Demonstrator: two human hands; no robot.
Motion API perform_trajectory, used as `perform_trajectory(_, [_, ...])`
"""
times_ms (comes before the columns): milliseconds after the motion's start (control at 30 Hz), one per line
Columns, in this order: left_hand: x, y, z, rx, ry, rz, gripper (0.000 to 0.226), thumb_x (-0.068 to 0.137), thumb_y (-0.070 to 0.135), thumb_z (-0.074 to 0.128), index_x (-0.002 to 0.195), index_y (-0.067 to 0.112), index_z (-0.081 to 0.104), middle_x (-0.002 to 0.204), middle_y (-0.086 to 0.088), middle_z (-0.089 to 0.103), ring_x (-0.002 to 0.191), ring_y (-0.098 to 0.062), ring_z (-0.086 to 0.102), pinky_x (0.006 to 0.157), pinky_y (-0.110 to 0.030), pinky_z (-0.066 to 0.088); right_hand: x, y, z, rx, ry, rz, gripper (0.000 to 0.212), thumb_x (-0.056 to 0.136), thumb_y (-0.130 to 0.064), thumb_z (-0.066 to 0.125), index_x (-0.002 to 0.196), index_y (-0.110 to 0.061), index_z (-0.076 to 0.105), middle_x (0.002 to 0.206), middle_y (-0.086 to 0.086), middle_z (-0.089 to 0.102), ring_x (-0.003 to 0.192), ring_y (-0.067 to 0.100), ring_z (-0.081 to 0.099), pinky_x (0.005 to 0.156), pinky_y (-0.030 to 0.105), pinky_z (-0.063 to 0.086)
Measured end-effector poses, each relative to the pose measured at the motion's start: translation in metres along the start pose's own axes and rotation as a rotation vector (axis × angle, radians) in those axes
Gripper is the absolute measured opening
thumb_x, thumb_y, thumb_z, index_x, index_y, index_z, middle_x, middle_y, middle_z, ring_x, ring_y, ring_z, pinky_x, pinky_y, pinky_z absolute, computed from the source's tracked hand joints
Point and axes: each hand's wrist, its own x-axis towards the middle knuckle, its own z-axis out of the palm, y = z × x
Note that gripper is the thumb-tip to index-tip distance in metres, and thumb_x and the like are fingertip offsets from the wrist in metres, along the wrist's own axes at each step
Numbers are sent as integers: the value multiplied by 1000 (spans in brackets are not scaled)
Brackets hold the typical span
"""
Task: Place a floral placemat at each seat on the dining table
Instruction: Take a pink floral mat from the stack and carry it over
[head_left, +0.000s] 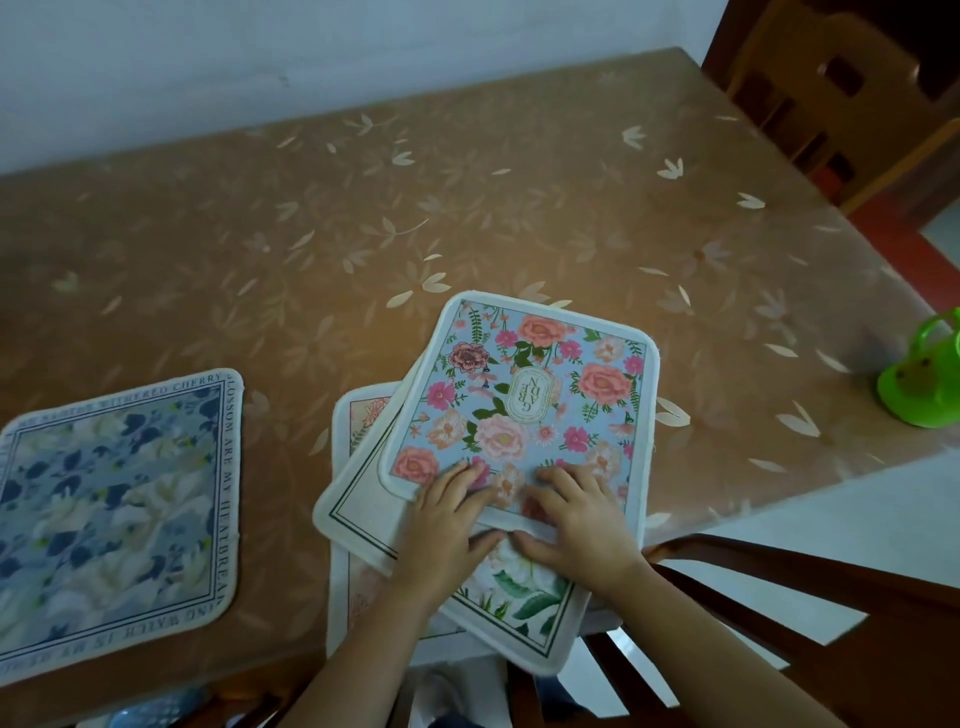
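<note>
A stack of floral placemats lies at the near edge of the dining table (467, 218). On top is a light-blue mat with pink roses (524, 400), turned askew. Under it sits a white mat with green leaves (524, 592), and a third cream mat (358, 415) peeks out at the left. My left hand (447, 525) and my right hand (571, 519) both grip the near edge of the rose mat, fingers on top and thumbs under it. A blue-and-white floral mat (114, 509) lies flat on the table at the left.
A green plastic object (924, 379) stands near the table's right edge. A dark wooden chair (779, 597) is at the near right, another wooden chair (831, 104) at the far right corner. A white wall runs behind the table.
</note>
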Motion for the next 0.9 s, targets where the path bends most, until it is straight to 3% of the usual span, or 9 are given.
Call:
perform_trajectory(133, [0,5,-6,-114,163,-5,32,65,11,79,96,12,71,101,-7,67,98,-28,60,80,-45,52,1,0,-7,85,17,18,32,64,-41,74,75,-13,66,77,2,66,74,24,61,54,30,53])
perform_trajectory(300, [7,18,-18,-259,225,-101,19,67,6,78,84,12,73,74,-2,63,74,-19,58,64,-22,42,2,-1,-20,197,85,29,23,73,-31,71,75,-8,67,71,7,64,68,26,58,53,35,51])
perform_trajectory(433, [10,29,-28,-284,255,-150,16,68,8,77,84,11,74,69,-3,59,70,-20,54,61,-24,39,-3,-5,-33,212,132,59,18,74,-24,72,78,-8,67,74,9,64,70,28,59,56,35,50])
perform_trajectory(667, [5,60,-56,-300,307,-40,12,68,7,77,79,8,72,66,-9,57,66,-26,56,57,-29,42,-23,-14,-64,186,222,89,8,72,-6,69,79,-6,65,78,11,62,72,31,59,55,39,51])
perform_trajectory(900, [-17,92,-86,-269,379,85,12,69,7,77,80,8,72,71,-8,61,69,-28,58,57,-36,48,-57,-28,-99,195,335,199,9,80,-14,64,85,-6,64,89,9,63,84,25,58,66,37,50])
